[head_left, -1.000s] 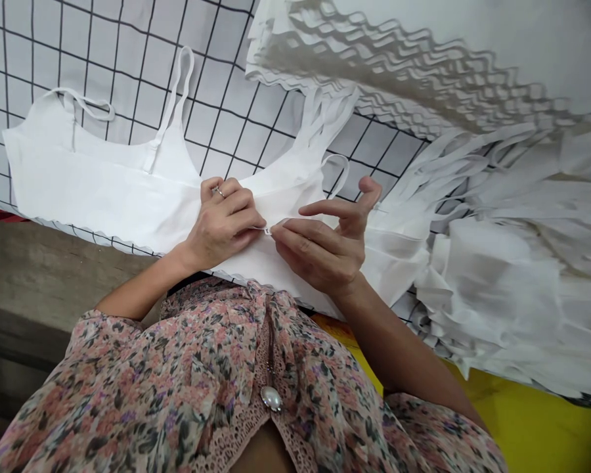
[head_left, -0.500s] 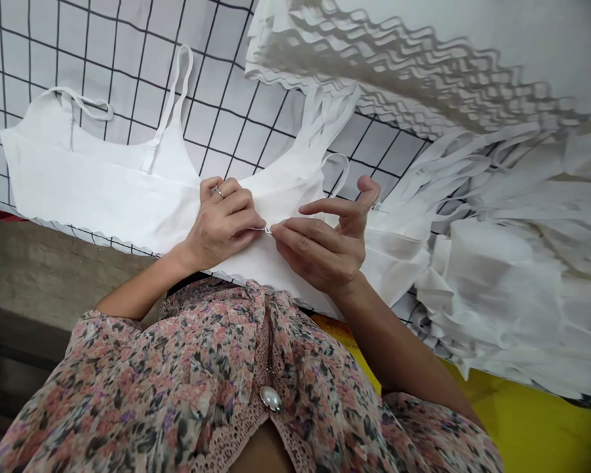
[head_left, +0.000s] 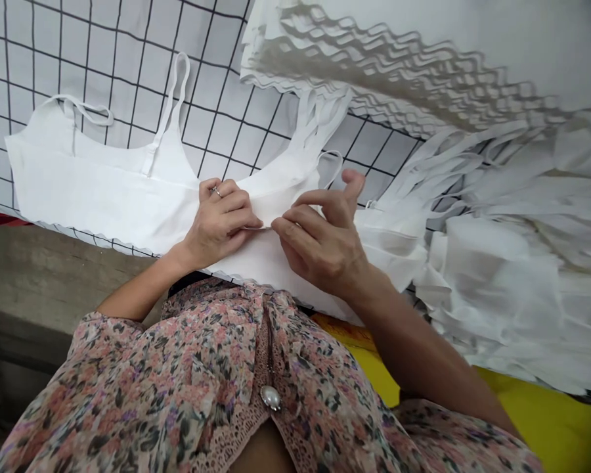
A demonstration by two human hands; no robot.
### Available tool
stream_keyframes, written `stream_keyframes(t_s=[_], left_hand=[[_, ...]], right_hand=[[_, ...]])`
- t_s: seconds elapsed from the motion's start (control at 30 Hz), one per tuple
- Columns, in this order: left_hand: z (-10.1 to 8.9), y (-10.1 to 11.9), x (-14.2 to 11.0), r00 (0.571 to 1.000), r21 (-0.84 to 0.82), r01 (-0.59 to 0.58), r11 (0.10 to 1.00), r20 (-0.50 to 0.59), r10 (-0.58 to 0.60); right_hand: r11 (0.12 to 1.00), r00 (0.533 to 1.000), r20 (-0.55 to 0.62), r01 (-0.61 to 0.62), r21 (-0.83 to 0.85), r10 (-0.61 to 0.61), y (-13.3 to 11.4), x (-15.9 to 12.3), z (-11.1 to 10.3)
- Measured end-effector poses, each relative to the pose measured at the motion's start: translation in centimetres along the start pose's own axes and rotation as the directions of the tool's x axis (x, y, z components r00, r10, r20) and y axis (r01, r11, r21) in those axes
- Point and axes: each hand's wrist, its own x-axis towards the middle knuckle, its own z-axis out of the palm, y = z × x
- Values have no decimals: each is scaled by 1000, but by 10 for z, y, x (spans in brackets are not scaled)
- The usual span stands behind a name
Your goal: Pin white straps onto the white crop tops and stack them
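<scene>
Several white bras lie overlapped along the near edge of the table. The leftmost bra (head_left: 98,190) is spread flat, its two thin straps pointing away from me. My left hand (head_left: 222,213), wearing a ring, is closed with thumb and fingers pinching a thin white edge of the middle bra (head_left: 270,203). Opposite it, my right hand (head_left: 322,240) pinches the same edge between thumb and index finger, its little finger raised. A short stretch of that edge shows between the two sets of fingertips. Any small part inside the pinches is hidden.
A stack of white fabric pieces with wavy edges (head_left: 374,59) lies at the back right. To the right is a heap of more white garments (head_left: 512,282). Under them runs a white cloth with black grid lines (head_left: 128,72). Something yellow (head_left: 546,420) shows below the table edge.
My right hand has turned and its fingers have curled in more. A small white loop seen between the fingertips before no longer shows. My left hand stays nearly in place.
</scene>
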Motion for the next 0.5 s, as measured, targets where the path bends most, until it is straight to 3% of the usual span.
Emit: stream_keyframes(t_s=[0.13,0.3,0.4,0.5], left_hand=[[-5,0,3,998,-40,46,998,38,-44],[-9,0,7,997,-94,69,993,42,-65],[-13,2,10,991,-116,121,986,76,-113],[-18,5,14,978,-112,177,978,126,-163]], right_hand=[[999,969,240,52,8,-53,12,18,-12],[989,860,504,7,149,-82,33,54,-18],[972,802,591,-55,229,-93,58,73,-16],[959,806,588,-112,259,-65,93,84,-13]])
